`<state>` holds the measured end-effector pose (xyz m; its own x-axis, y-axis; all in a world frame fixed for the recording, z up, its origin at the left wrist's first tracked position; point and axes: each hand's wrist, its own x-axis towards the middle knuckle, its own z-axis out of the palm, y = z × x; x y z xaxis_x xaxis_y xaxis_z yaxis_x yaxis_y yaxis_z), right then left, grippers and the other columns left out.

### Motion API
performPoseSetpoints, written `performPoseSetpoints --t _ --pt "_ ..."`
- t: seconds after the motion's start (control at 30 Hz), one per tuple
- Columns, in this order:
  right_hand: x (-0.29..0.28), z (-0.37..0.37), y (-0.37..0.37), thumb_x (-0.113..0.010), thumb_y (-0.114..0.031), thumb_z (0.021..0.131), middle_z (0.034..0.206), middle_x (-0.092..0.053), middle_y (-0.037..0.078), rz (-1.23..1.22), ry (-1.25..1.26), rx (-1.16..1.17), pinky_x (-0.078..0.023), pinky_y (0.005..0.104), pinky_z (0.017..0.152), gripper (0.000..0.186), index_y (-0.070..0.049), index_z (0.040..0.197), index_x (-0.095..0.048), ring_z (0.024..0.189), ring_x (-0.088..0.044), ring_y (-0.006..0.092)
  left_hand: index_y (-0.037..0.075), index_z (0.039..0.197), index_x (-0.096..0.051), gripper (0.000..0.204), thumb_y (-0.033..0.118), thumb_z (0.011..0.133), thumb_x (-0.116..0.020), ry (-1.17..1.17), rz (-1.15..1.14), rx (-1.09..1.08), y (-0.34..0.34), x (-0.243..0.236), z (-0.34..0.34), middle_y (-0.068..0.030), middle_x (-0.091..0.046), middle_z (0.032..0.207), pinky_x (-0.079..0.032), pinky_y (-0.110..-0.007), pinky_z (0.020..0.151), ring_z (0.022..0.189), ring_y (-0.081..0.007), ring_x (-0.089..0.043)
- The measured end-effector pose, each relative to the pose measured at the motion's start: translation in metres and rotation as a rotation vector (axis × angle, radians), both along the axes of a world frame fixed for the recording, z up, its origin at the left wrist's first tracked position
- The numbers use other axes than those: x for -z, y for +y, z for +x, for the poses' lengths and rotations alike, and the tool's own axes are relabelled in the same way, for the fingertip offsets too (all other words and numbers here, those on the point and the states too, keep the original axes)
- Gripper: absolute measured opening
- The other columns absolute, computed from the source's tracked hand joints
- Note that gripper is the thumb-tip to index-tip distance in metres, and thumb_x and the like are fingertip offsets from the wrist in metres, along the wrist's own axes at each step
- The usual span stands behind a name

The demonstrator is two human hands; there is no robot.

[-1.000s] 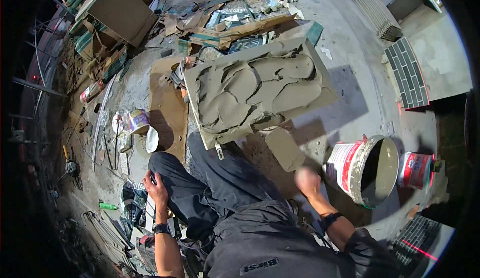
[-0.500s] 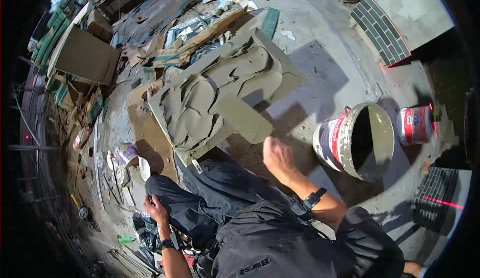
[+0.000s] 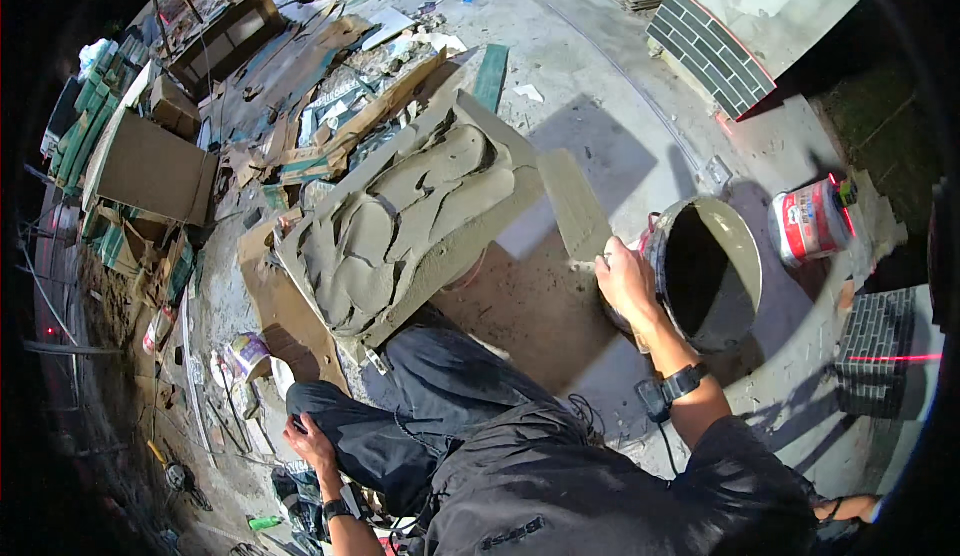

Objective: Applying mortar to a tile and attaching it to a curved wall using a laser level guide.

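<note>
Grey mortar coats your slab, which runs near left to far right, beyond and left of your right hand; that hand grips the trowel, blade just beside the slab's right end. Your left hand rests at your knee, its grip unclear.
</note>
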<state>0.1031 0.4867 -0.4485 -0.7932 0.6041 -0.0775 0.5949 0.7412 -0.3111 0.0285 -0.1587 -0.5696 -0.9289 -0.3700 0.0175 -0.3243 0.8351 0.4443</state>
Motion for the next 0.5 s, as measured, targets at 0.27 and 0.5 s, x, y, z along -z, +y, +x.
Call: performPoseSetpoints --t 0.27,0.5 --pt "0.01 -0.036 -0.014 -0.059 -0.022 0.096 0.072 -0.068 0.024 0.011 0.007 -0.127 -0.057 0.0516 0.064 0.023 0.0 0.102 -0.059 0.069 -0.071 0.0426 -0.003 0.129 -0.06 0.051 0.037 0.097 -0.063 -0.06 -0.126 -0.054 0.012 0.006 -0.016 -0.0277 -0.057 0.123 -0.043 -0.049 0.101 0.115 -0.0434 -0.057" --pt "0.112 -0.037 -0.031 -0.06 -0.024 0.097 0.076 -0.066 0.023 -0.055 0.224 -0.066 -0.053 0.0542 0.064 0.022 -0.003 0.097 -0.054 0.072 -0.067 0.0446 -0.002 0.129 -0.06 0.052 0.038 0.096 -0.064 -0.007 -0.103 -0.049 0.012 0.009 -0.014 -0.0269 -0.057 0.121 -0.042 -0.05 0.101 0.116 -0.0437 -0.055"
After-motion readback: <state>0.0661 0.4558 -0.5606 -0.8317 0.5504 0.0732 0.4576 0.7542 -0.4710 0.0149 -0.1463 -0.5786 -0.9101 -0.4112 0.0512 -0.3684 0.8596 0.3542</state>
